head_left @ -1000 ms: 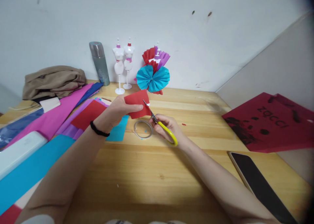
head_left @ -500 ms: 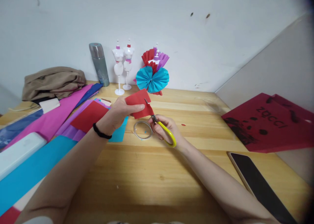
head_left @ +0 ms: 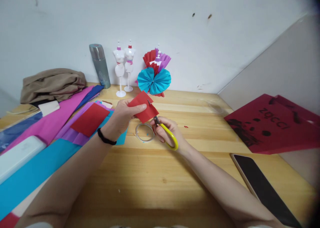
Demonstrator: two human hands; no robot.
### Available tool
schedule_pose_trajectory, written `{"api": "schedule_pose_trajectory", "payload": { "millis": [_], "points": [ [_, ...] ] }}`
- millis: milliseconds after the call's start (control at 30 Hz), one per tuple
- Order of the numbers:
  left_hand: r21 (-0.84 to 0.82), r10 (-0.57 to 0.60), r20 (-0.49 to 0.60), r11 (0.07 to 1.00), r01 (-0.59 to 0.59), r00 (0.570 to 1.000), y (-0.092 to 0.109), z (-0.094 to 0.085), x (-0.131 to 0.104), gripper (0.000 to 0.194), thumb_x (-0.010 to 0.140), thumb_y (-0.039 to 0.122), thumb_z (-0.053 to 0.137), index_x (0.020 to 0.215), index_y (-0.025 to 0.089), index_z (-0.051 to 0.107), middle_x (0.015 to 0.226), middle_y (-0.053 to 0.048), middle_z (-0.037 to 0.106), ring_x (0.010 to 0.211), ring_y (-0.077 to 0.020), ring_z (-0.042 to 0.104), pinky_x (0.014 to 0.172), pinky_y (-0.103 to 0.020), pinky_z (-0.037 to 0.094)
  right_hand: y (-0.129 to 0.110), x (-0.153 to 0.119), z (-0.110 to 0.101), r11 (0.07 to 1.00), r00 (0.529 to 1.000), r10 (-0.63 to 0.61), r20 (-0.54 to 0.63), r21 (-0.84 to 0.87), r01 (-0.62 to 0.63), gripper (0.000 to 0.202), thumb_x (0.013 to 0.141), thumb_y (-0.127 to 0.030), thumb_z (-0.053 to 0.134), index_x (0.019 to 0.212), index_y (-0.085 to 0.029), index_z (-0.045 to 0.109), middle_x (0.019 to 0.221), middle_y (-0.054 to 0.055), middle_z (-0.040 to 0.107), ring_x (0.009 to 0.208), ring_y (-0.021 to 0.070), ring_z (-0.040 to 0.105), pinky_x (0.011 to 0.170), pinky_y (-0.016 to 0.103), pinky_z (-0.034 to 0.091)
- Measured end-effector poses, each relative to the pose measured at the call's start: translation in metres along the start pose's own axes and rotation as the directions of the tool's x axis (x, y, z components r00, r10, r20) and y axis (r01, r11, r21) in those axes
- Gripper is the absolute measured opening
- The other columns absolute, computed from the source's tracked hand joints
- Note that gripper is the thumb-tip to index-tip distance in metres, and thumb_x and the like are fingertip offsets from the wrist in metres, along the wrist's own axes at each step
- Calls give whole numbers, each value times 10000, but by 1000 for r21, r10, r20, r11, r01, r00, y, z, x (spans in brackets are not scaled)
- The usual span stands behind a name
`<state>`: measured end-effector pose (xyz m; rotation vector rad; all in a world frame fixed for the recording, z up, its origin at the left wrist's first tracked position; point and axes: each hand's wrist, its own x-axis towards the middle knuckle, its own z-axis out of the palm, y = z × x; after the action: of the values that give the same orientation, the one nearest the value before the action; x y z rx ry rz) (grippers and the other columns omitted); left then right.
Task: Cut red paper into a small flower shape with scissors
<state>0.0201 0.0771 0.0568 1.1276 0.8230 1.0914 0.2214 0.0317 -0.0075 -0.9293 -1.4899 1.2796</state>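
Observation:
My left hand (head_left: 126, 114) pinches a red sheet of paper (head_left: 144, 114) by its left side, thumb on top. In my right hand (head_left: 168, 130) is a pair of scissors (head_left: 170, 138) with yellow handles, its blades at the right side of the red sheet. Part of the blades is hidden by the sheet; a dark tip shows near a cut. Below the sheet, a thin ring (head_left: 145, 132), perhaps a roll of clear tape, lies on the wooden table (head_left: 160, 174). A small red scrap (head_left: 186, 127) lies to the right.
Two white mannequins (head_left: 120, 66) and one dressed in folded paper (head_left: 154, 80) stand at the back beside a flask (head_left: 100, 66). Coloured sheets (head_left: 55, 121), a white case (head_left: 21, 156) and brown cloth (head_left: 53, 84) lie left. A red bag (head_left: 270, 124) and phone (head_left: 262, 188) are right.
The red sheet has turned slightly and its cut edges have closed together around the blades. Both hands stay in nearly the same place; the view has shifted a little.

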Motion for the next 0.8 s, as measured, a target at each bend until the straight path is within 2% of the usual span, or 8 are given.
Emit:
{"api": "schedule_pose_trajectory", "payload": {
  "millis": [233,467,667,800],
  "points": [
    [-32,-6,5,999,6,1000,-2,-1,0,419,590,381,1027,864,134,826,827,-75,824,834,-253,790,787,-344,627,-3,-1,2,1000,1000,6,-9,11,-6,631,807,-806,868,980,-232,672,555,-104,456,426,84,341,460,268,243],
    [-64,-8,23,998,9,1000,-1,3,-1,401,597,360,1026,871,137,836,773,-61,822,725,-223,780,742,-331,637,-1,-1,2,999,1000,4,-2,37,-4,608,813,-788,876,955,-233,675,558,-103,447,420,79,334,457,255,253],
    [-46,3,64,999,0,998,1,6,-3,412,613,425,1023,801,137,795,733,-65,810,669,-226,780,692,-326,641,-6,-1,4,1000,1000,-4,-1,20,4,652,802,-841,853,919,-218,698,546,-101,428,420,77,329,452,257,246],
    [-81,-8,53,997,13,999,-1,3,-2,423,593,368,1035,862,125,817,786,-74,833,710,-239,800,733,-343,662,-9,-1,4,1000,999,-21,-26,-8,21,636,797,-824,866,893,-213,718,556,-85,446,454,87,350,451,256,231]
  ]
}}
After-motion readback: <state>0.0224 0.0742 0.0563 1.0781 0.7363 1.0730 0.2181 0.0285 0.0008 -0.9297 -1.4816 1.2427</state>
